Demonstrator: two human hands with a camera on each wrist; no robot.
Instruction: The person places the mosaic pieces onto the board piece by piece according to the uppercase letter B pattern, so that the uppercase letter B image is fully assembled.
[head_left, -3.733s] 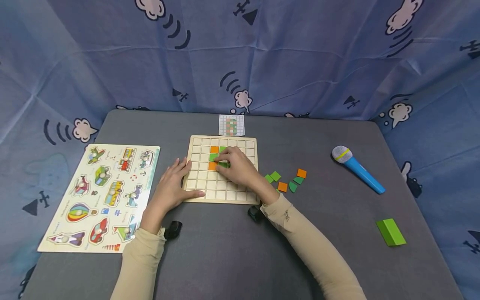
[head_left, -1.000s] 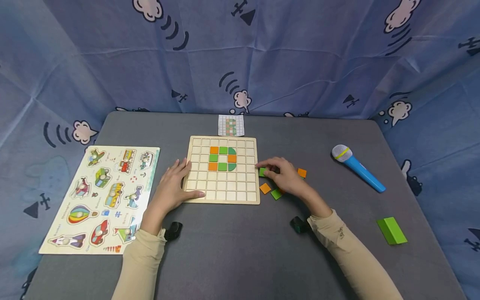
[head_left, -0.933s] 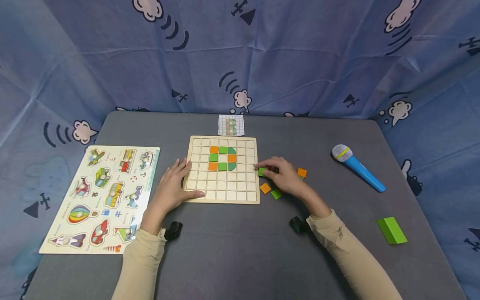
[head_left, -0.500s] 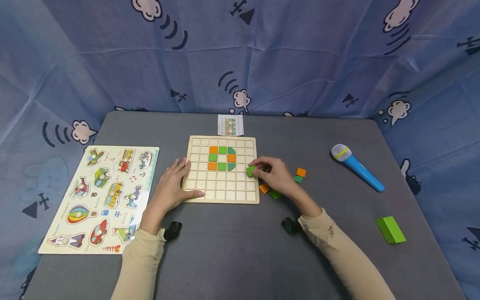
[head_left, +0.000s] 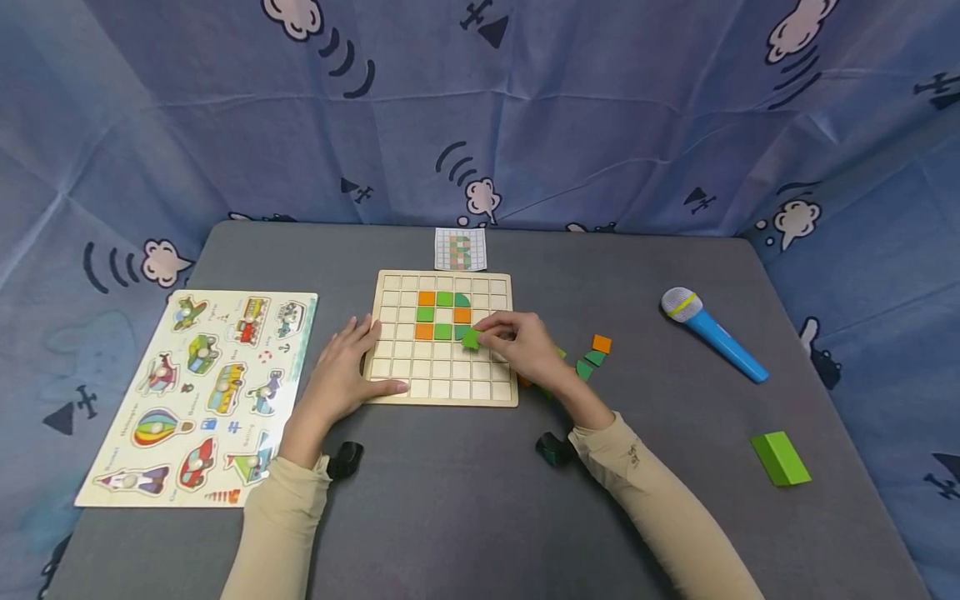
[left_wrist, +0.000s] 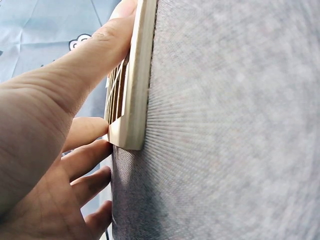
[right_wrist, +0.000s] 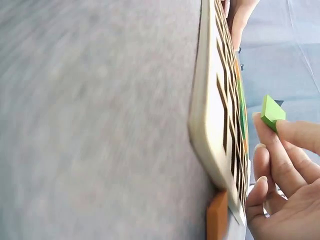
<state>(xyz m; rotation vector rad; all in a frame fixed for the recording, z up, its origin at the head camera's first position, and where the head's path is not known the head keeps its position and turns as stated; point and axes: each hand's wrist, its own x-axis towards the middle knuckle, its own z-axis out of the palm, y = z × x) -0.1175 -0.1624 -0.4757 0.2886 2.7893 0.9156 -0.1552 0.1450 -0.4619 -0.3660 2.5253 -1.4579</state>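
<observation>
A wooden grid board (head_left: 397, 371) lies mid-table, several orange and green tiles (head_left: 445, 298) set in its upper middle cells around one bare cell. My left hand (head_left: 341, 371) rests against the board's left side, fingers spread and thumb on its near-left edge; in the left wrist view the thumb (left_wrist: 92, 55) lies along the frame. Between thumb and forefinger, my right hand (head_left: 525, 346) pinches a light-green square tile (head_left: 470, 339) over the board, below the lower right of the pattern. The right wrist view has this tile (right_wrist: 272, 111) raised clear of the grid.
A pattern card (head_left: 461, 250) lies behind the board. Loose orange tile (head_left: 602, 343) and green quarter-round (head_left: 585, 370) pieces lie to the right, some hidden by my right hand. A picture puzzle (head_left: 202, 400) is at left; a toy microphone (head_left: 716, 335) and green block (head_left: 782, 458) at right.
My right hand has picked a green square tile from the loose pieces and carried it left over the board. The left hand has stayed at the board's edge.
</observation>
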